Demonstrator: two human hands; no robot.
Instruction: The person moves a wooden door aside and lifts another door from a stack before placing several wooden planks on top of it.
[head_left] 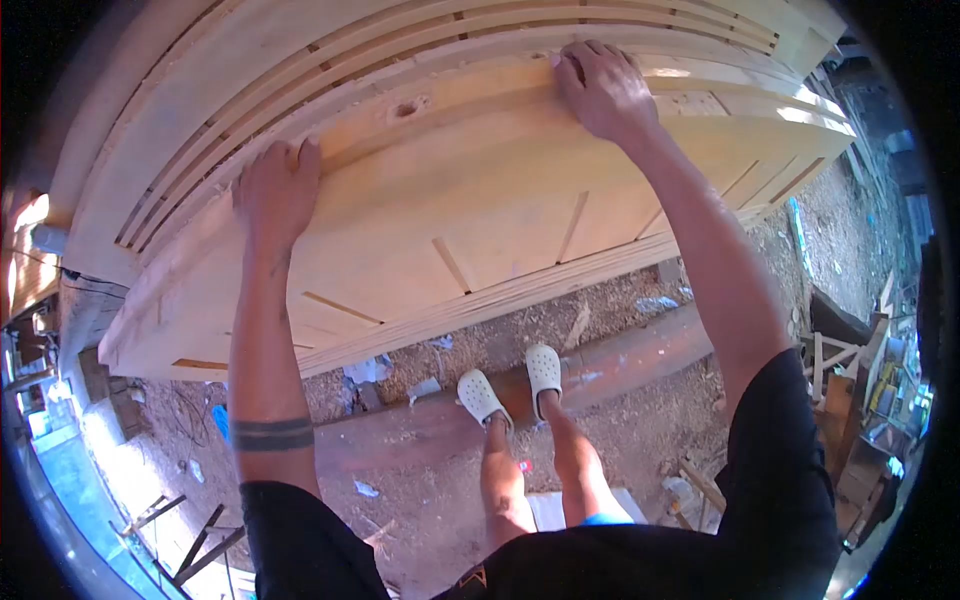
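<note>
A long pale wooden panel [400, 230] with short slots along its lower part stands in front of me. Both hands hold its upper edge. My left hand [277, 190] is at the left part of the edge, fingers curled over the far side. Further right, my right hand [603, 88] grips the same edge, its fingers bent over the top. Between the hands, a small hole shows in the edge. Behind it lies another wooden piece [350, 50] with long parallel slots. The fingertips of both hands are partly hidden.
White clogs [543, 368] are on my feet near a reddish-brown beam or pipe [640, 352] on the ground. Wood shavings and scraps litter the dirt floor. Wooden frames [845, 370] and clutter stand at the right, thin dark legs [200, 540] at the lower left.
</note>
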